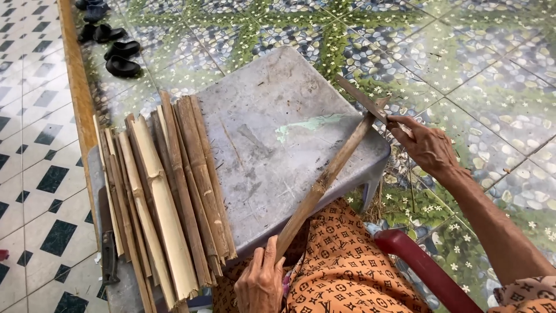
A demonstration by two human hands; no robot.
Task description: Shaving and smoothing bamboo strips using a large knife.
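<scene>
My left hand (260, 283) grips the near end of a long bamboo strip (324, 178) that slants up to the right across a grey plastic stool (272, 145). My right hand (427, 146) holds a knife with a dark narrow blade (360, 98), and the blade meets the far tip of the strip. A pile of several split bamboo slats (165, 197) lies on the left part of the stool, running from front to back.
A dark tool (108, 255) lies at the stool's left edge. Black sandals (119, 55) sit on the pebble-pattern floor at the back left. A red chair arm (425, 269) is by my right side. Black-and-white tiles lie beyond a wooden sill on the left.
</scene>
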